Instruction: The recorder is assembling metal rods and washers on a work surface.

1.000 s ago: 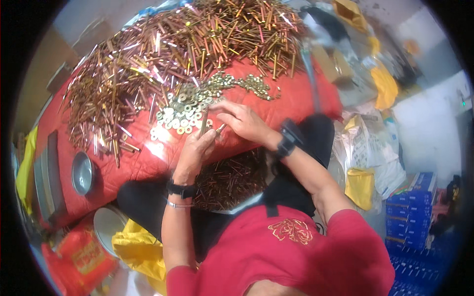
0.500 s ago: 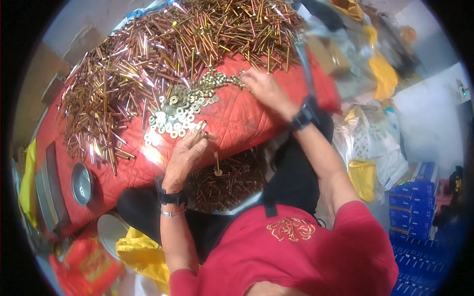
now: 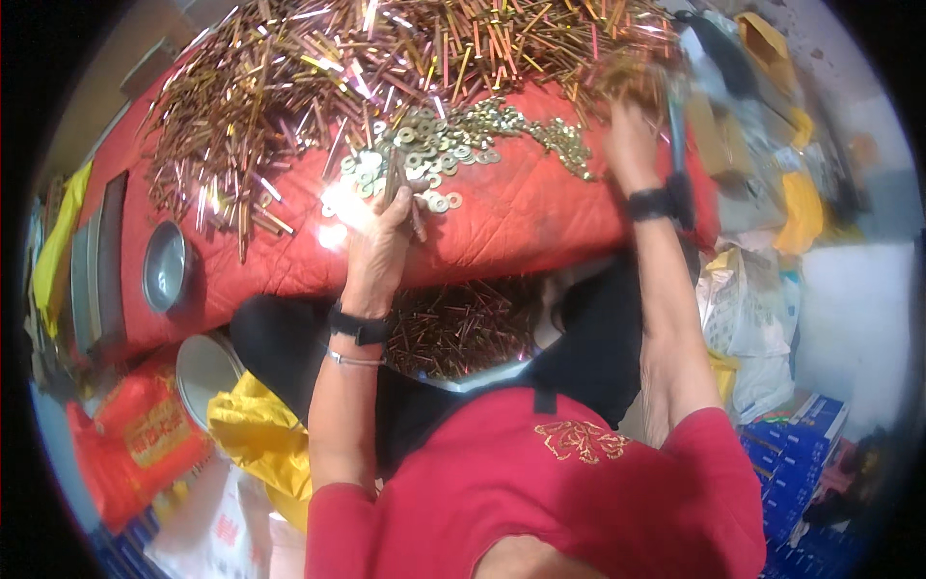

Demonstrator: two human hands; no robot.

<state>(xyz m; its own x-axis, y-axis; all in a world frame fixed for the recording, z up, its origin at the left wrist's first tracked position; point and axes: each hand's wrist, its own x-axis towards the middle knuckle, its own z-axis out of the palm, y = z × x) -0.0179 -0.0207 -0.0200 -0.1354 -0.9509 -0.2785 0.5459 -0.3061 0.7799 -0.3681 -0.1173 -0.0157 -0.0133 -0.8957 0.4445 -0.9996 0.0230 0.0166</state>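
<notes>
My left hand (image 3: 379,227) is closed around a few long brass-coloured bolts (image 3: 393,179), which stick up past the thumb. It is over the near edge of a spread of flat washers (image 3: 415,154) on the red quilted cloth (image 3: 511,222). Small hex nuts (image 3: 564,145) trail from the washers toward the right. My right hand (image 3: 632,145) reaches the right end of the big heap of bolts (image 3: 453,48); motion smears its fingers, so its grip is unclear. Below the cloth's edge, between my legs, a container holds more bolts (image 3: 463,328).
A grey metal bowl (image 3: 167,267) rests at the cloth's left side, beside a dark flat strip (image 3: 113,256). Red (image 3: 140,434) and yellow bags (image 3: 256,425) lie at the lower left. Blue boxes (image 3: 796,463) are stacked at the lower right, below white bags (image 3: 752,309).
My right hand has gone from the nuts to the bolt heap at the right. The bolt with a washer below my left hand is no longer seen there. The whole view has shifted.
</notes>
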